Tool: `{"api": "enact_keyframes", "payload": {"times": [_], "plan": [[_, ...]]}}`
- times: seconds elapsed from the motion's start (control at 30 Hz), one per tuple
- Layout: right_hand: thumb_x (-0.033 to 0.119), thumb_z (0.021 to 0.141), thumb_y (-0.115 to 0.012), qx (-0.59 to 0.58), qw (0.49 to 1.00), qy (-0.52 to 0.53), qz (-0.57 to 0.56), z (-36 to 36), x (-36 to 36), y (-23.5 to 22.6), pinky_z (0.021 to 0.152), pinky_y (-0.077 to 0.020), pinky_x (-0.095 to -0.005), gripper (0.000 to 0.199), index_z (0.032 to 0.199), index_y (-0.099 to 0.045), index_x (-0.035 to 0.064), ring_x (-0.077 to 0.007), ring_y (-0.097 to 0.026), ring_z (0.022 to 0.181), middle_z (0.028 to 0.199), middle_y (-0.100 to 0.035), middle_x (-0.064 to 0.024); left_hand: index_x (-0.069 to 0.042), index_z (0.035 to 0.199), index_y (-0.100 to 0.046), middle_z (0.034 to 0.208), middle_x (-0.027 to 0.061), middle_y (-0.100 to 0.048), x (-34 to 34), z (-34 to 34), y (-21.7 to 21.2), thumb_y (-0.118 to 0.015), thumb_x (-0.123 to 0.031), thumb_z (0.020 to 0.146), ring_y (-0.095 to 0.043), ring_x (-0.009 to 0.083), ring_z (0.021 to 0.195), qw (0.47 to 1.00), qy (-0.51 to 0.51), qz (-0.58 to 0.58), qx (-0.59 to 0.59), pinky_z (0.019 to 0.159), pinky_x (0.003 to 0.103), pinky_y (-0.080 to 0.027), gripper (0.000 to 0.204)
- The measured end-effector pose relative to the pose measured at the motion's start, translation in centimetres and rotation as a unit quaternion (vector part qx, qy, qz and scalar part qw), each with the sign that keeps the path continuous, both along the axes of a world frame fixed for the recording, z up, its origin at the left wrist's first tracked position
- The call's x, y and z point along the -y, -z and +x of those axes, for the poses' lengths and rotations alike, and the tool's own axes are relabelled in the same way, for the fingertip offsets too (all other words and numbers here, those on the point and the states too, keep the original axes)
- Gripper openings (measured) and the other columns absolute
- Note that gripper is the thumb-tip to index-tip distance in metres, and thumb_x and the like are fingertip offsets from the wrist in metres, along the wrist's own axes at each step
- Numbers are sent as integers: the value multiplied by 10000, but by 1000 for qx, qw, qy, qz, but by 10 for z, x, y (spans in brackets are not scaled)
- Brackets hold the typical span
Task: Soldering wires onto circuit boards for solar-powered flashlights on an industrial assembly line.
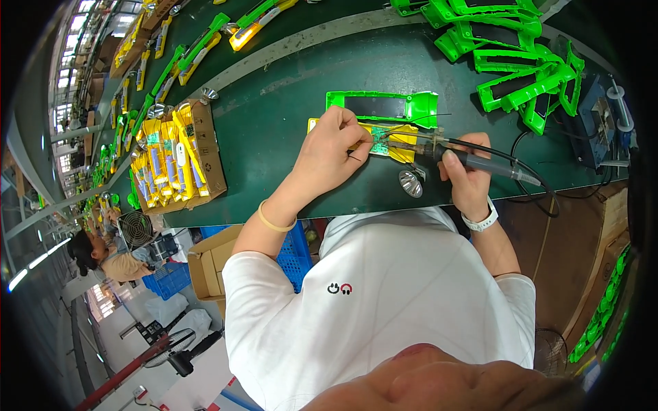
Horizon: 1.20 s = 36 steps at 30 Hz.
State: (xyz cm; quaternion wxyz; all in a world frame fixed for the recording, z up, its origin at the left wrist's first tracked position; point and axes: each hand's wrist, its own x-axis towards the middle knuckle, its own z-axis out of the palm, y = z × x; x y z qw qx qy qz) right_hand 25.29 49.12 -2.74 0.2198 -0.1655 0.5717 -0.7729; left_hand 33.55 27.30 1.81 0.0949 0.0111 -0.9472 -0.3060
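Observation:
A yellow plastic casing (pixel 404 152) lies on the bench in front of me with a small green circuit board (pixel 380 140) on it. My left hand (pixel 329 152) rests over the casing's left part, its fingers pinched at the board's edge on a thin dark wire. In my right hand (pixel 468 177) is a soldering iron (pixel 480 163), its tip pointing left at the board. Thin leads run above the board. Just below the casing sits a round silver lamp reflector (pixel 411 183). A green frame with a dark panel (pixel 334 104) lies directly behind the casing.
At left, a cardboard box (pixel 210 151) holds several yellow casings. Green frames (pixel 507 61) pile up at back right, near a blue soldering station (pixel 595 123) with a trailing black cable (pixel 548 195). Beyond a grey ledge (pixel 301 46) lie more green and yellow lamp parts.

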Motion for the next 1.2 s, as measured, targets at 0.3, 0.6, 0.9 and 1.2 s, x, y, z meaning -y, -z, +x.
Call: {"api": "enact_keyframes", "payload": {"times": [0.3, 0.6, 0.9, 1.2], "plan": [[137, 845, -605, -7, 999, 46, -27, -1, -4, -1, 497, -395, -214, 274, 958, -372, 48, -86, -464, 556, 753, -473, -45, -68, 781, -616, 853, 82, -487, 0, 0, -5, -694, -66, 669, -518, 225, 750, 999, 6, -19, 25, 630, 322, -462, 136], [151, 850, -594, 13, 997, 55, -46, -5, -5, -1, 483, -395, -218, 270, 967, -373, 48, -92, -466, 533, 758, -469, -48, -26, 730, -613, 634, 59, -531, 11, 39, -35, -754, -132, 675, -467, 172, 461, 988, -82, -118, 62, 453, 271, -395, 184], [146, 847, -598, 11, 998, 48, -38, -4, -8, -1, 475, -390, -215, 270, 962, -374, 49, -90, -469, 538, 768, -489, -61, -59, 861, -663, 786, 47, -573, 8, 10, 2, -687, -10, 675, -567, 212, 737, 992, 50, -20, -111, 656, 303, -468, 194], [91, 846, -581, 6, 1000, 27, -10, -5, -8, 2, 453, -374, -198, 239, 935, -362, 53, -66, -440, 507, 673, -479, -25, -86, 830, -664, 734, 37, -529, 7, 3, -2, -697, -15, 609, -548, 205, 695, 980, 121, -123, -102, 604, 315, -458, 235]]}}
